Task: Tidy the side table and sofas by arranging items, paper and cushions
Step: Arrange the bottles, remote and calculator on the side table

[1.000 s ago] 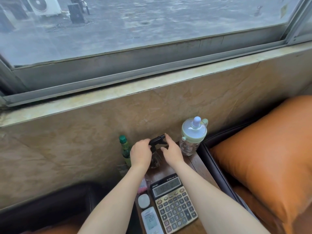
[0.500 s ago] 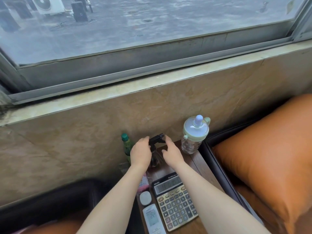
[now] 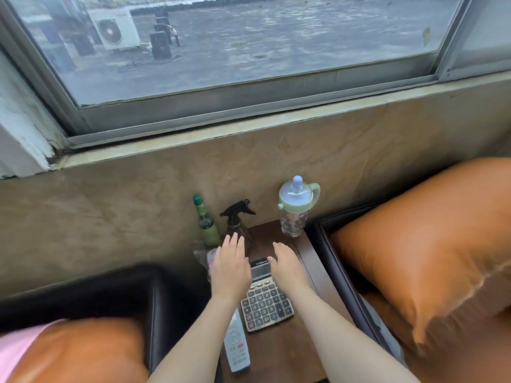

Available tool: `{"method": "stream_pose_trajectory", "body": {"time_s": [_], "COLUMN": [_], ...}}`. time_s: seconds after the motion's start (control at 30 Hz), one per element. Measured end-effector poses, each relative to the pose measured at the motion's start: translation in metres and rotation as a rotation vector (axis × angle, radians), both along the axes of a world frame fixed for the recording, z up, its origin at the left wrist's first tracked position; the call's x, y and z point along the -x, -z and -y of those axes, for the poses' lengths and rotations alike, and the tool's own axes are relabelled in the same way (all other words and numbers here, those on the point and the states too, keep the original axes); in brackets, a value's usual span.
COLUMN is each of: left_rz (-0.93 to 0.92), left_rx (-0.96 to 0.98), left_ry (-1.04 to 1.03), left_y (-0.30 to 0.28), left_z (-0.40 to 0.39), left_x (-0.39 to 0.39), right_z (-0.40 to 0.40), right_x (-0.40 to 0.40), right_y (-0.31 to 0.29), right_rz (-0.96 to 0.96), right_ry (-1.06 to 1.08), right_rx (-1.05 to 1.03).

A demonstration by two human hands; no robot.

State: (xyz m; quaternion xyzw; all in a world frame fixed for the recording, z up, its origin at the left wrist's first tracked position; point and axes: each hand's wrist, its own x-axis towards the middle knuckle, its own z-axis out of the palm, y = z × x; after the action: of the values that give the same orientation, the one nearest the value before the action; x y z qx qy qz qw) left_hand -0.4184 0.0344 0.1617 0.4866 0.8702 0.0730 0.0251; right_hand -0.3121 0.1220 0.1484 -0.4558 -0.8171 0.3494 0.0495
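between the two orange sofa cushions (image 3: 431, 244), the narrow dark wooden tabletop (image 3: 307, 252) carries your things in a rough line. at the back by the wall stand a small green glass bottle (image 3: 206, 225), a brown spray bottle with a black trigger head (image 3: 238, 221) and a clear plastic sippy cup with a pale green lid (image 3: 295, 210). nearer you lie a grey desk calculator (image 3: 264, 302) and a white remote control (image 3: 236, 342).

your left hand (image 3: 231, 268) and right hand (image 3: 286, 265) hover flat over the calculator's top end, fingers straight, holding nothing.

the glass bottle looks fragile and top-heavy, so take it low round the body. the spray bottle is probably light; grip its neck under the trigger. the calculator is stiff; pinch its side edges.
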Motion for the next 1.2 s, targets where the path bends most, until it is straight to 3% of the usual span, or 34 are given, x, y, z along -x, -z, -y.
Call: {"method": "stream_pose_trajectory", "body": {"time_s": [0.23, 0.5, 0.87, 1.2], "left_rz": [0.088, 0.344, 0.275, 0.193], "left_rx": [0.189, 0.126, 0.098, 0.253], "left_ry": [-0.096, -0.156, -0.094, -0.251], "left_y": [-0.001, 0.003, -0.003, 0.015], "left_z": [0.052, 0.099, 0.171, 0.303], "left_x": [-0.090, -0.156, -0.174, -0.139], "right_z": [0.036, 0.096, 0.170, 0.284], "right_x": [-0.088, -0.145, -0.158, -0.109], "right_y": [-0.023, -0.032, -0.032, -0.004], "right_rz": [0.104, 0.146, 0.107, 0.164], "right_ry": [-0.182, -0.201, -0.051, -0.277], "right_rx": [-0.109, -0.098, -0.091, -0.117]}}
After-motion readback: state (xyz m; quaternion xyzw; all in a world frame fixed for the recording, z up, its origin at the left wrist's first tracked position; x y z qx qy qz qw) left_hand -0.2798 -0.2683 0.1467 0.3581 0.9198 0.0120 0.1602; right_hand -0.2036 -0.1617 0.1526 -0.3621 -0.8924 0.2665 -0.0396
